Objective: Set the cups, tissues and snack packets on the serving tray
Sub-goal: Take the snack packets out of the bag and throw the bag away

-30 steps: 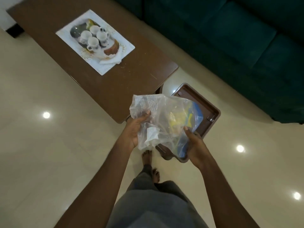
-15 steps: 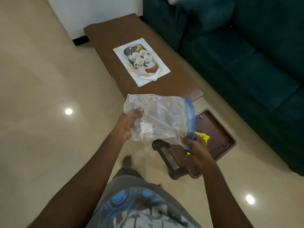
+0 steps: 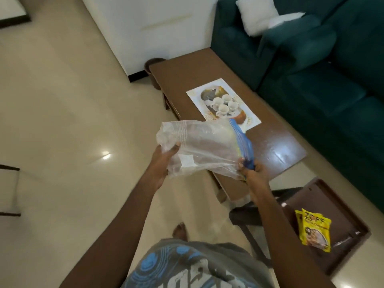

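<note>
**Above the floor, an emptied-looking bag held in two hands**

Over the tiled floor (image 3: 62,121), in front of the person, a clear zip bag (image 3: 203,148) with a blue seal strip hangs between both hands. The left hand (image 3: 164,163) is clenched on the bag's closed end; the right hand (image 3: 252,173) pinches the blue zip edge between thumb and fingers. Through the plastic only a small white label shows; whether anything else lies inside cannot be told.

On the long brown coffee table (image 3: 270,142), the white serving tray (image 3: 252,120) carries four white cups (image 3: 223,103) grouped close together, with a dark patch behind them and a brown patch just beside them on the near side; both are too blurred to name. The bag hides the tray's near corner.

Down at the right, a dark brown tray (image 3: 342,204) holds yellow snack packets (image 3: 314,230), lying flat and overlapping. It stands well apart from the serving tray, beside the green sofa (image 3: 322,90), which bears a white cushion (image 3: 257,14).
</note>
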